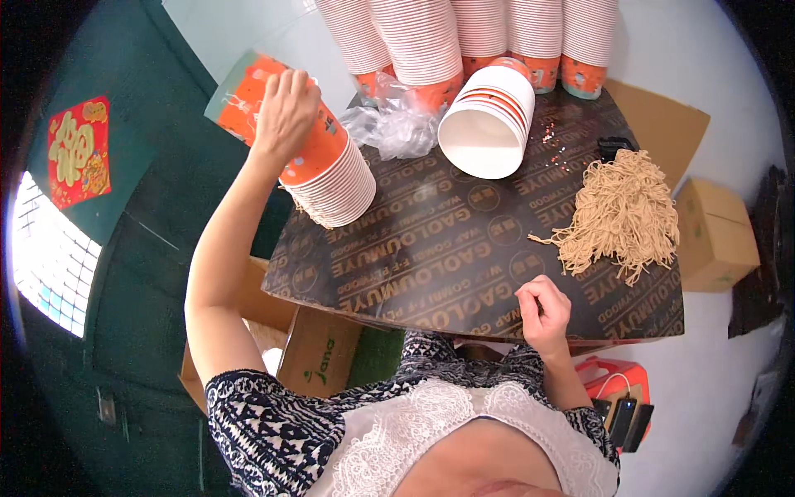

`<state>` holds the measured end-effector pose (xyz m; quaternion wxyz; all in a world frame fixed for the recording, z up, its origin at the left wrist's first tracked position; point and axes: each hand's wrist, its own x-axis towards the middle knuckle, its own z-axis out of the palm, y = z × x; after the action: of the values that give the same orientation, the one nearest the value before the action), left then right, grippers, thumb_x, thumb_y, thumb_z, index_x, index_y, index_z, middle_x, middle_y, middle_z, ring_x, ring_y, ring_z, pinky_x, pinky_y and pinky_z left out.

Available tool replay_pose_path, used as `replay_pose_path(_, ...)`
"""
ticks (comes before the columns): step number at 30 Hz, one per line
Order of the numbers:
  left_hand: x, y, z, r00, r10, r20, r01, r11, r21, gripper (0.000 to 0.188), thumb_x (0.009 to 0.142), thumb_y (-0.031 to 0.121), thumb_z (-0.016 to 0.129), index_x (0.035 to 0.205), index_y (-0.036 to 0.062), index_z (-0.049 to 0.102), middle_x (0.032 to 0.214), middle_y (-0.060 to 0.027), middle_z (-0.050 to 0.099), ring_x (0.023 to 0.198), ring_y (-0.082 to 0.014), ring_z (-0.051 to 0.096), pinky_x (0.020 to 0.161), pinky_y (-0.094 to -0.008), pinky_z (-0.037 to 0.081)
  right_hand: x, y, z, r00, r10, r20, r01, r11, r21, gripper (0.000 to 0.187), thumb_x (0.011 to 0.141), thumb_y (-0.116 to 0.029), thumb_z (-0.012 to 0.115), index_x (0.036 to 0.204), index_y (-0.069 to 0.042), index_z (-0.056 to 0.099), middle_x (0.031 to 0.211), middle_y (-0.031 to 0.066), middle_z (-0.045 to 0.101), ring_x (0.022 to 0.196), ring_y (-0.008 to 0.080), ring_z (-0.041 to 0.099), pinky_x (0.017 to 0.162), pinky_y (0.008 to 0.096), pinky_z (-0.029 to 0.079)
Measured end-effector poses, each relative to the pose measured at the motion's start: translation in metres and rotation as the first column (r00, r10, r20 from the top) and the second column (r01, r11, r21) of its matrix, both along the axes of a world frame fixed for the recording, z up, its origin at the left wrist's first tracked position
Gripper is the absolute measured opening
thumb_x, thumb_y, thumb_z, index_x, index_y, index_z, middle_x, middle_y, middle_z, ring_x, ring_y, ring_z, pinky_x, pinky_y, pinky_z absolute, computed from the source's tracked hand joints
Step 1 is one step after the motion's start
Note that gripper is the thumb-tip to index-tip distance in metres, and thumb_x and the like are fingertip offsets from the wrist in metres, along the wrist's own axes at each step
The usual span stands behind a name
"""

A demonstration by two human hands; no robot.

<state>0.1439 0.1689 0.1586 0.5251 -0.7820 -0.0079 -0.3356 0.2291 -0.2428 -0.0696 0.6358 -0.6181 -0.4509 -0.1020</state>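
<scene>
My left hand (288, 116) is closed around the orange side of a paper cup at the upper end of a tilted stack of paper cups (338, 184). That stack has a green base end, and its white rims face the lower right, at the table's left edge. Thin pale strings (308, 207) hang along the lower rims. Over the table's front edge, my right hand (544, 315) is curled into a loose fist; whatever is inside it, if anything, is hidden. Nearest to it lies a tangled heap of tan strings (625, 215).
A short stack of white-lined cups (484, 141) lies on its side mid-table, beside a crumpled clear plastic bag (397, 120). Tall cup stacks (414, 50) line the back. A small black object (614, 148) sits behind the strings. Cardboard boxes (716, 236) flank the dark printed table (414, 265).
</scene>
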Motion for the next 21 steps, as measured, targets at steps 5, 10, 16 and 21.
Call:
replay_pose_path(5,-0.007,-0.013,-0.023,0.994,-0.003,-0.111,-0.03,0.957,-0.289,0.03,0.078,0.021,0.067,0.102,0.0036,0.062,0.117,-0.0173,0.053,0.114,-0.0333,0.051,0.101,-0.0473,0.037,0.0,0.001,-0.002,0.999,0.05,0.009,-0.05,0.998,-0.027,0.006,0.084,0.005,0.063,0.083,0.0,0.06,0.067,0.009,0.054,0.05,0.0188,0.052,0.047,0.03,0.038)
replay_pose_path(10,-0.01,-0.016,-0.003,0.852,-0.021,0.523,0.161,0.961,-0.225,0.06,0.079,0.031,0.072,0.126,0.0007,0.051,0.128,-0.021,0.047,0.124,-0.0398,0.042,0.105,-0.0552,0.031,0.0,0.003,0.001,0.998,0.057,0.009,-0.056,0.996,-0.074,0.006,0.085,0.005,0.062,0.083,-0.001,0.06,0.068,0.0093,0.055,0.051,0.0199,0.054,0.047,0.0305,0.039)
replay_pose_path(16,-0.016,0.018,-0.001,0.9,0.219,0.378,0.074,0.776,-0.626,0.049,0.089,0.036,0.061,0.122,-0.0003,0.061,0.123,-0.028,0.056,0.119,-0.042,0.051,0.101,-0.0551,0.037,-0.001,0.003,0.002,0.999,0.046,0.029,-0.043,0.993,-0.108,0.005,0.085,0.004,0.063,0.084,-0.001,0.06,0.068,0.0099,0.055,0.051,0.0207,0.054,0.047,0.0312,0.04)
replay_pose_path(21,-0.021,0.022,-0.035,0.907,0.175,0.382,0.093,0.803,-0.589,0.046,0.09,0.036,0.061,0.12,0.0007,0.062,0.123,-0.0255,0.058,0.119,-0.0396,0.054,0.102,-0.0571,0.037,0.0,0.005,-0.002,0.999,0.04,0.012,-0.038,0.989,-0.14,0.005,0.085,0.003,0.063,0.084,0.0,0.06,0.068,0.0102,0.055,0.052,0.021,0.054,0.047,0.0316,0.04)
